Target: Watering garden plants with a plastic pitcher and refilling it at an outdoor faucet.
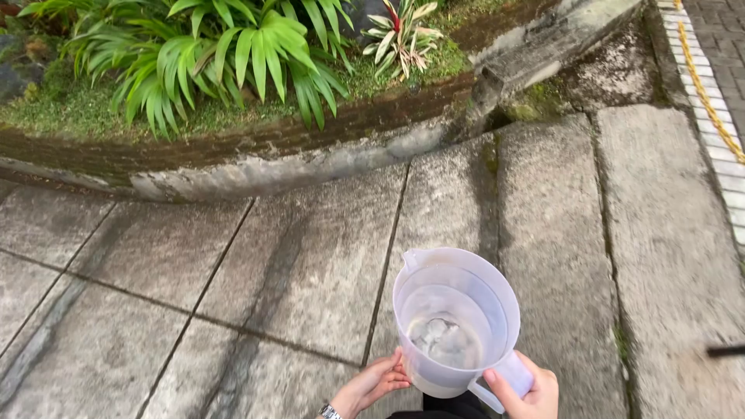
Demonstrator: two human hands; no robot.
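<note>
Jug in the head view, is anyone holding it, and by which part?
Yes. The right hand grips the clear plastic jug by its handle, thumb on top. The left hand touches the lower side with its fingertips.

Translucent white jug (456, 310), grey streaked paving (295, 264), green plants (225, 54), yellow chain (706, 93)

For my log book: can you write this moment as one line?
right hand: grips jug handle | left hand: supports jug base | jug: some water
</note>
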